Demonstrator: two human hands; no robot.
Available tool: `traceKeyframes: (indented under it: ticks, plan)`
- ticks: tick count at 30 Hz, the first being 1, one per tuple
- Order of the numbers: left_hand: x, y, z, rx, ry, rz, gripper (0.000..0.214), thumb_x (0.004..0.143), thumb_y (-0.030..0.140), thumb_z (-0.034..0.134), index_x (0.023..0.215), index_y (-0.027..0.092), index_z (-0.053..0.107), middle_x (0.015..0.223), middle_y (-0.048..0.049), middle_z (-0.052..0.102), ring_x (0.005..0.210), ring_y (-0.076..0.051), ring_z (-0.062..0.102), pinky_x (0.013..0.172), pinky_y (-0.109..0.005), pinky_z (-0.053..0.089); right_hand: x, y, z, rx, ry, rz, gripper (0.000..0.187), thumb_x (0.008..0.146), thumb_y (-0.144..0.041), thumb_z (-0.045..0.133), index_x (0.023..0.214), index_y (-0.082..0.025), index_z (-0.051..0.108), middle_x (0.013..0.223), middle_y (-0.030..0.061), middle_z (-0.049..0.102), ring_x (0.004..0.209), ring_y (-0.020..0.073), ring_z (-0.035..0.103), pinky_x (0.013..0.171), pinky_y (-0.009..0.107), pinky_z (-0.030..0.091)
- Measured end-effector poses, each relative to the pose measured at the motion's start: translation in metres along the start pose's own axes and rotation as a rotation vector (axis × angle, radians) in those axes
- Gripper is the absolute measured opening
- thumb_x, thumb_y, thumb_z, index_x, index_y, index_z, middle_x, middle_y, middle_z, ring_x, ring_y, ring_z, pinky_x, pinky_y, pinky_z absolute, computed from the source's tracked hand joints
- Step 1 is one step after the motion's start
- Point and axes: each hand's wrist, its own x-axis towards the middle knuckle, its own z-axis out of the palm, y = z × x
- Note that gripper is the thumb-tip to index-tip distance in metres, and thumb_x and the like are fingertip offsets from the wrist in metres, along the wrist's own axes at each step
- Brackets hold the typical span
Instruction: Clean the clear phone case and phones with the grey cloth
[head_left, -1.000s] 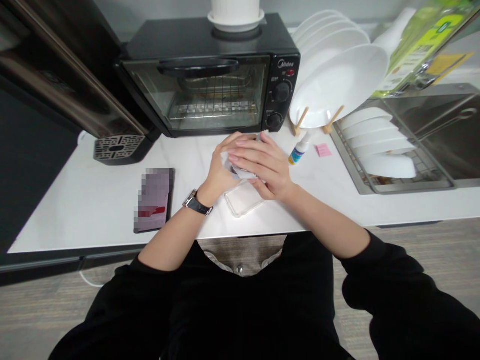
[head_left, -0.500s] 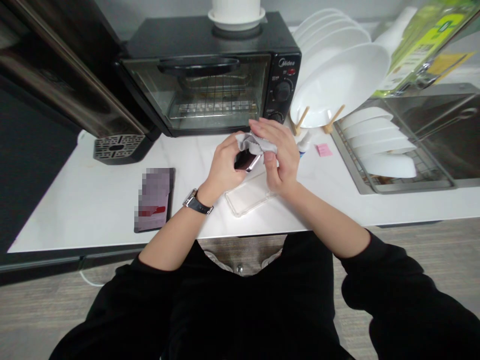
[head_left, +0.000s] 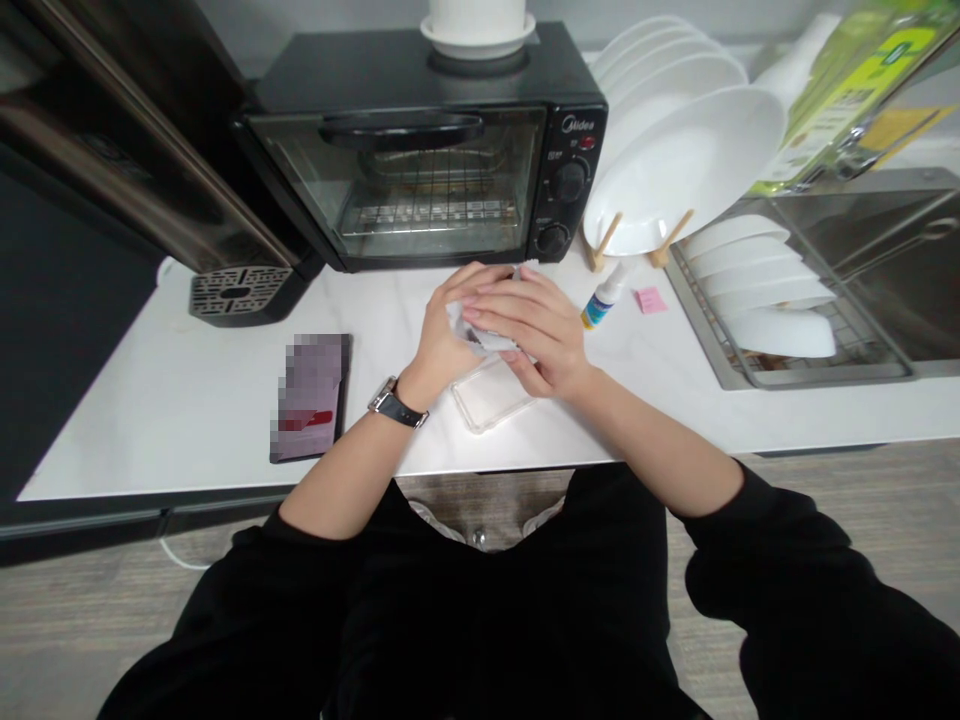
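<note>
My left hand [head_left: 442, 335] is closed around a dark phone [head_left: 474, 343], mostly hidden under a pale grey cloth [head_left: 491, 340]. My right hand [head_left: 536, 335] lies over it with fingers pressed together on the cloth, pinning it to the phone. Both hands hover above the white counter [head_left: 187, 390], just over a clear phone case [head_left: 491, 395] lying flat. A watch sits on my left wrist.
A second phone [head_left: 311, 395] lies at the left. A small spray bottle [head_left: 604, 298] and pink sticky note [head_left: 649, 299] are at the right. A black toaster oven [head_left: 427, 150] stands behind, white plates [head_left: 675, 150] in a wooden rack, and a sink rack [head_left: 780, 310] with bowls.
Half a second ago my right hand was raised further right with the cloth lifted off the phone; now it has swept back down and left across the phone.
</note>
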Motion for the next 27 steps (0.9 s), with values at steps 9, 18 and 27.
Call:
traceKeyframes:
  ticks: [9, 18, 27]
  plan:
    - [-0.0037, 0.0003, 0.0049, -0.047, 0.054, -0.039, 0.032, 0.094, 0.053, 0.07, 0.111, 0.026, 0.066, 0.108, -0.0051, 0.075, 0.104, -0.027, 0.074, 0.092, -0.045, 0.062, 0.0008, -0.0005, -0.0024, -0.018, 0.064, 0.058, 0.051, 0.111, -0.053, 0.032, 0.155, -0.04, 0.055, 0.141, -0.0002, 0.072, 0.141, 0.0254, 0.066, 0.132, 0.056, 0.039]
    - [-0.003, 0.0014, 0.0045, 0.08, 0.064, 0.037, 0.024, 0.089, 0.044, 0.069, 0.101, 0.024, 0.062, 0.11, -0.0091, 0.075, 0.105, -0.029, 0.074, 0.092, -0.043, 0.061, -0.0023, 0.0059, 0.0002, 0.046, 0.148, 0.203, 0.06, 0.111, -0.06, 0.024, 0.158, -0.036, 0.052, 0.148, 0.0052, 0.066, 0.147, 0.0329, 0.061, 0.126, 0.062, 0.043]
    - [-0.0057, -0.0018, 0.0056, 0.06, 0.092, -0.023, 0.027, 0.087, 0.04, 0.072, 0.107, 0.024, 0.063, 0.112, -0.008, 0.075, 0.107, -0.03, 0.073, 0.093, -0.047, 0.061, 0.0011, -0.0011, -0.0023, -0.032, 0.098, 0.177, 0.059, 0.111, -0.058, 0.024, 0.15, -0.034, 0.061, 0.141, 0.0045, 0.071, 0.143, 0.0286, 0.064, 0.125, 0.057, 0.046]
